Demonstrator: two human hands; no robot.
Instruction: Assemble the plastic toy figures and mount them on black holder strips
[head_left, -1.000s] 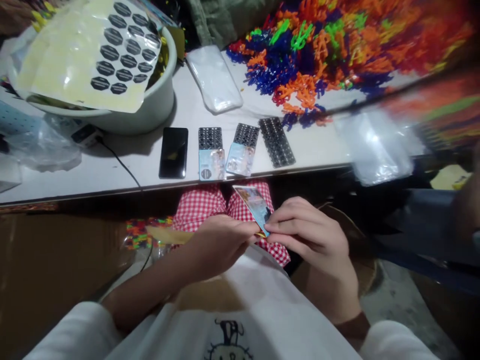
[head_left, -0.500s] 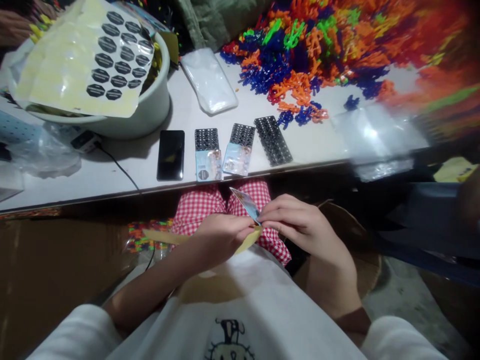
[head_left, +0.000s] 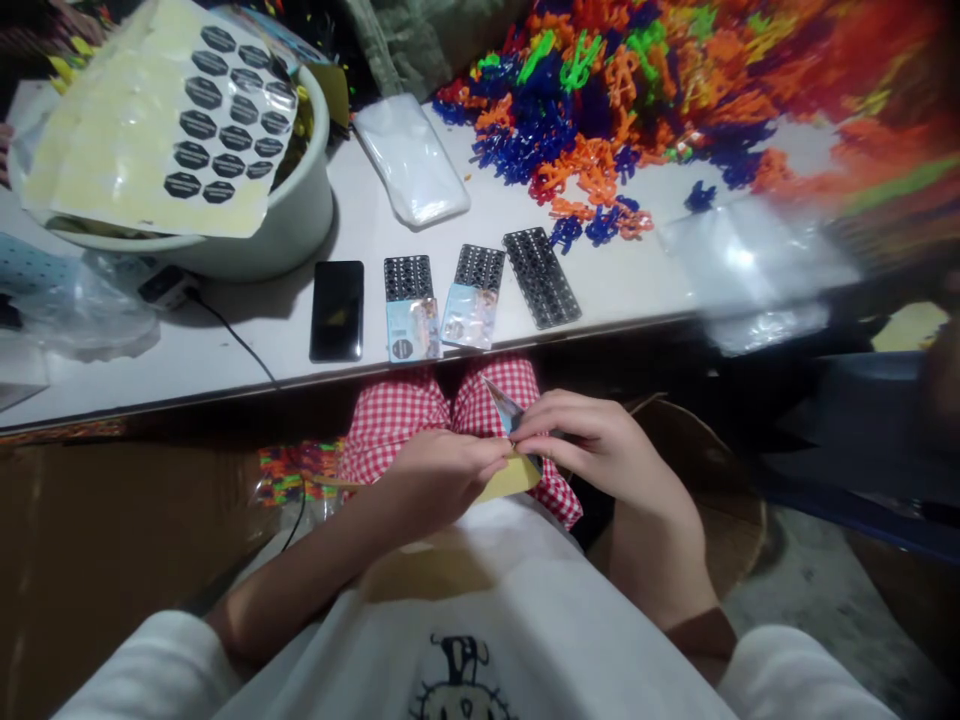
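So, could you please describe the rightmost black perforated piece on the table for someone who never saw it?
On the white table, look along the near edge, starting at the black phone. Going right, pass two black pieces with blue cards over their near ends. The perforated piece after them is the one: unlike its neighbours, it shows no blue card.

The left forearm (head_left: 307,580) slants from the near left toward the middle, and the left hand (head_left: 431,480) continues its line, back of the hand showing, thumb reaching right and the other fingers mostly hidden beneath. From the near right, the right forearm (head_left: 664,565) runs steeply toward the far side, its wrist bent so that the right hand (head_left: 600,440) points left, fingers curved and tips pinched close against the left hand's fingertips.
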